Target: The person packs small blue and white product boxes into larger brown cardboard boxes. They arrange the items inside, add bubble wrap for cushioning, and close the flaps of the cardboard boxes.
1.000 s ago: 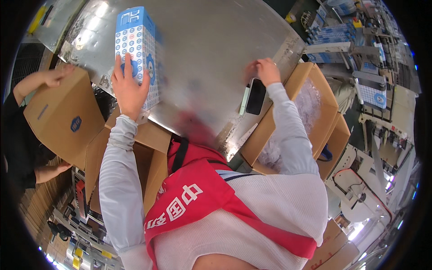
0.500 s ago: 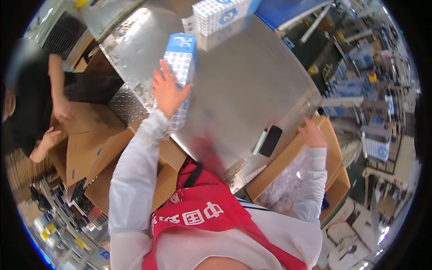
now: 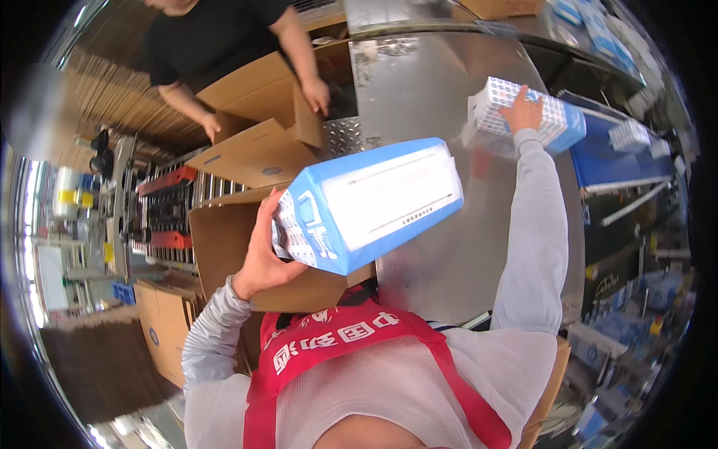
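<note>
My left hand [image 3: 262, 262] grips one end of a blue-and-white patterned box [image 3: 396, 196]. The box is tilted, held above an open brown carton [image 3: 318, 290] in front of my body. Out to the right, my right hand [image 3: 523, 112] has its fingers over the top edge of a second patterned box [image 3: 557, 126], which is white with blue marks and a blue end. That box is a little blurred and is at the far right of the metal table [image 3: 426, 97]; whether it rests on the surface, I cannot tell.
At the far left a person in black [image 3: 217, 37] has both hands at another open carton [image 3: 258, 153]. A roller conveyor [image 3: 168, 209] runs behind the near carton. Flat cardboard [image 3: 161, 329] stands at the left. Beyond the table's right side lies a blue surface [image 3: 613, 161].
My left hand has lifted its box off the table, bringing it over the near carton. My right hand has left the carton on the right and taken hold of the second box. The view has turned.
</note>
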`<state>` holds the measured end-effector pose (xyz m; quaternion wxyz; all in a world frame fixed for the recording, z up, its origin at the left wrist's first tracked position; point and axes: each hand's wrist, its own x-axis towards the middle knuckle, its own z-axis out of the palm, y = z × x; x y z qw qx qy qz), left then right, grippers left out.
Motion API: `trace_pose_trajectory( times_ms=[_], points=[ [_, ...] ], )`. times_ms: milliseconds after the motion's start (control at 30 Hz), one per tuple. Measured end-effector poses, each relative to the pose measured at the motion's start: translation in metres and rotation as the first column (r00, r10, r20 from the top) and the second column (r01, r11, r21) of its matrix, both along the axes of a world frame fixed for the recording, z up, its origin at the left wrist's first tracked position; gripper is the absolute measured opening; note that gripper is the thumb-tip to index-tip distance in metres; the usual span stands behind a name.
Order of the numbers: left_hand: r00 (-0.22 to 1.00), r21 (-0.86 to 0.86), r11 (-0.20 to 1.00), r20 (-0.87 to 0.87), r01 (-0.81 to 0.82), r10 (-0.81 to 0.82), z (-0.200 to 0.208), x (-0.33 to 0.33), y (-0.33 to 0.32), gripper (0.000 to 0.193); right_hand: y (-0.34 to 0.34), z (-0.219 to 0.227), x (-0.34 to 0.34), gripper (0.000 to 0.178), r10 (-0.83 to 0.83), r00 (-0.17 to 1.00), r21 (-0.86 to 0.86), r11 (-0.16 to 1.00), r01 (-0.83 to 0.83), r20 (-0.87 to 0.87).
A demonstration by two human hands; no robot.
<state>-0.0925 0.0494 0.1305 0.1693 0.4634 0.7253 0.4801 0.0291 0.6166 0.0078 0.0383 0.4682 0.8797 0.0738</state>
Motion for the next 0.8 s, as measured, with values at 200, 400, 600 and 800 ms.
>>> trace_pose_trajectory(
  times_ms=[200,400,600,800],
  points=[
    [0.976,-0.085,0.988,0.165,-0.132,0.145,-0.012,-0.012,-0.077,0.103,-0.074,0.009,-0.017,0.124,0.255,0.964,-0.203,0.942,-0.266,-0.08],
    [0.993,-0.326,0.944,-0.116,-0.051,0.014,0.004,-0.078,-0.171,0.091,-0.141,0.046,-0.018,0.09,-0.66,0.635,-0.91,0.207,-0.361,-0.402],
    [0.807,-0.706,0.694,-0.323,0.143,-0.495,-0.127,-0.078,-0.21,0.085,-0.369,0.039,-0.055,0.085,-0.371,0.532,-0.585,0.036,-0.81,-0.761],
    [0.91,-0.622,0.733,-0.077,0.275,-0.407,-0.305,-0.088,-0.244,0.079,-0.519,0.001,-0.131,0.117,0.855,0.362,-0.402,0.204,-0.893,-0.371]
  ],
)
